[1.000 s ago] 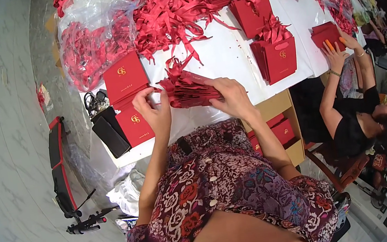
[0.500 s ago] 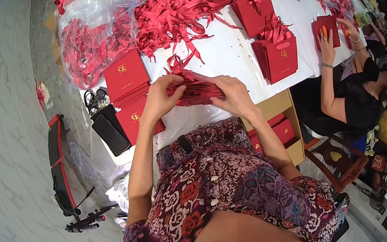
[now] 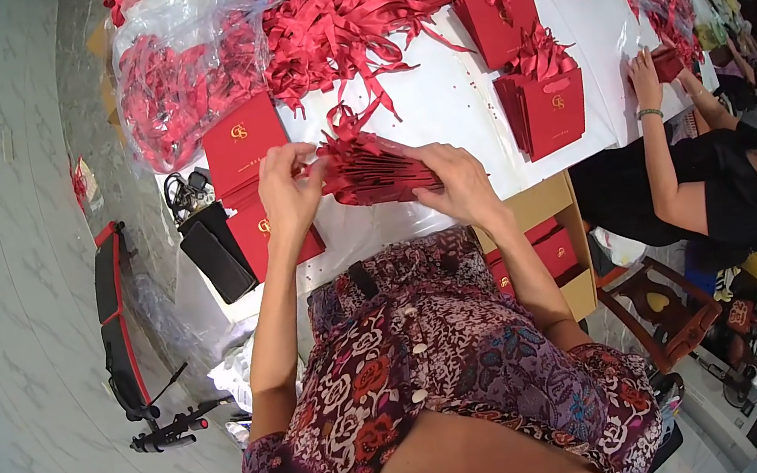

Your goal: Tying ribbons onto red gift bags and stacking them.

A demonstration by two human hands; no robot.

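In front of me is a stack of small red paper gift bags (image 3: 379,175), their edges facing up and red ribbon handles (image 3: 344,133) bunched on top. My right hand (image 3: 459,182) grips the stack's right end, its thumb low on the near side and its fingers over the far side. My left hand (image 3: 288,191) is at the stack's left end, fingers bent and apart from the thumb. Its fingertips are close to the bag edges and slightly blurred; I see nothing held in them. Flat red bags (image 3: 246,148) with gold print lie in piles beside my left hand.
A heap of loose red ribbons (image 3: 334,21) and a clear plastic sack of ribbons (image 3: 188,98) cover the far left. More bag stacks (image 3: 544,106) stand to the right. A black pouch (image 3: 215,252) lies left; an open carton (image 3: 570,246) sits below the table edge. A co-worker (image 3: 685,168) handles bags at right.
My left hand has drawn back leftward from the stack, which now shows more of its fanned edges. My right hand stays put. The co-worker's hands and bag have shifted.
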